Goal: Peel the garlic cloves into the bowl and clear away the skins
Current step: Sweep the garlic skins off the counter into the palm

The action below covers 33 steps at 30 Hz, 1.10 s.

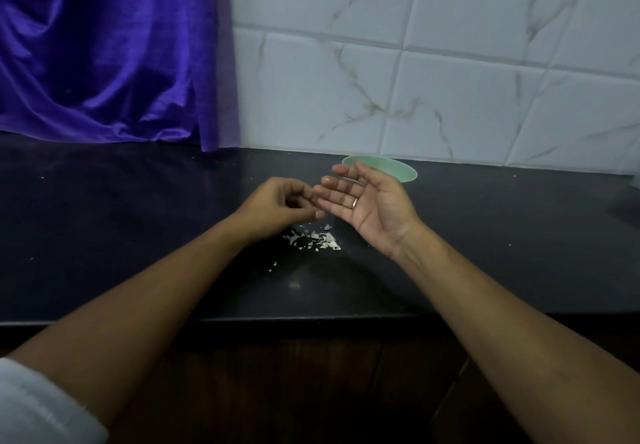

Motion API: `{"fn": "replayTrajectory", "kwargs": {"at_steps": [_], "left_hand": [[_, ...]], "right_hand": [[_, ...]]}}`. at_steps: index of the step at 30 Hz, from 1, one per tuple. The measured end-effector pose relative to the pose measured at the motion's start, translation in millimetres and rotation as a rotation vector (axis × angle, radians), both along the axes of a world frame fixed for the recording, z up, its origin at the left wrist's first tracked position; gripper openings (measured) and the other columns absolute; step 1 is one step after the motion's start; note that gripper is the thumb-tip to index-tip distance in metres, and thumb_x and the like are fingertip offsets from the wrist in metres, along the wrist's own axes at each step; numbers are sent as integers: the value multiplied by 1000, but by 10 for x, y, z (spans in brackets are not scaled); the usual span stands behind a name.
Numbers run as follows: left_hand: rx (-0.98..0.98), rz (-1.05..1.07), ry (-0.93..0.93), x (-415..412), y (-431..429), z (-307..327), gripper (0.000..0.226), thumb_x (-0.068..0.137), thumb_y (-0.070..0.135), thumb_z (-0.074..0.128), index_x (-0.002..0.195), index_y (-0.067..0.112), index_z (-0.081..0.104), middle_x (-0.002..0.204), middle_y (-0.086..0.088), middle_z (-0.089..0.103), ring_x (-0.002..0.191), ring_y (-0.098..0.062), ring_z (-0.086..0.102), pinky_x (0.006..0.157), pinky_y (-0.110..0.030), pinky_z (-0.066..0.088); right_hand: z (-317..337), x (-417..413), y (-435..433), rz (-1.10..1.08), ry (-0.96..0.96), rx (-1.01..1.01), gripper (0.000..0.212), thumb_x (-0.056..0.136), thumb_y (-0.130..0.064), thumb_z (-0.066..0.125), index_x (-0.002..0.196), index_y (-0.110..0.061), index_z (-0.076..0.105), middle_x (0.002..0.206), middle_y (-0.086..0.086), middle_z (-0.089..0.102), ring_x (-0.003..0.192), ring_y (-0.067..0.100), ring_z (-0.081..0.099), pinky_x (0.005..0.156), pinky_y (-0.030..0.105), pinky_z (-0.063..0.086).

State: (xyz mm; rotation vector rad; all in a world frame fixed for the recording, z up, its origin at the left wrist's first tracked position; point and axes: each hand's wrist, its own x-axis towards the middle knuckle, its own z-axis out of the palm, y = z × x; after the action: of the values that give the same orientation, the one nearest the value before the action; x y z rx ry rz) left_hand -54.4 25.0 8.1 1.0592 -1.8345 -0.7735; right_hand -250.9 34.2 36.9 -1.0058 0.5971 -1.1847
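Observation:
A pale green bowl point(398, 168) stands on the dark counter near the tiled wall, partly hidden behind my right hand; its inside is not visible. My right hand point(367, 203) is held palm up with fingers spread and nothing in it, a ring on one finger. My left hand point(280, 206) hovers just left of it, fingers curled and pinched together, touching the right fingertips; I cannot make out anything between them. A small heap of white garlic skins point(317, 240) lies on the counter below both hands. No garlic clove is visible.
The black counter point(138, 235) runs to a front edge with dark wooden cabinet fronts below. A purple cloth point(110, 55) hangs at the back left. White marbled tiles point(450, 62) cover the wall behind. A few skin flecks point(273, 265) lie nearer the edge.

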Motion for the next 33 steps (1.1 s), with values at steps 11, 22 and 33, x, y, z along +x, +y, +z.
{"fn": "replayTrajectory", "kwargs": {"at_steps": [11,22,33], "left_hand": [[-83,129,-23,81,-68,-16,36,91,47,77,73,16,78,65,-19,67,58,-14,53,59,-26,43],[53,332,291,183,-151,23,50,110,47,42,94,18,79,98,-1,78,89,-14,68,80,-33,52],[252,435,635,320,-156,192,57,110,53,33,95,17,75,96,-1,74,83,-14,67,78,-31,56]], "right_hand": [[-103,-314,-18,-244,405,-143,51,111,-43,34,100,-13,72,108,11,78,109,25,74,103,41,52],[-237,399,-11,-43,491,-152,72,106,-63,23,114,-8,69,119,15,73,116,23,68,106,36,49],[-113,265,311,423,272,-162,85,101,-67,22,107,4,68,110,30,71,106,43,71,96,53,56]]}}
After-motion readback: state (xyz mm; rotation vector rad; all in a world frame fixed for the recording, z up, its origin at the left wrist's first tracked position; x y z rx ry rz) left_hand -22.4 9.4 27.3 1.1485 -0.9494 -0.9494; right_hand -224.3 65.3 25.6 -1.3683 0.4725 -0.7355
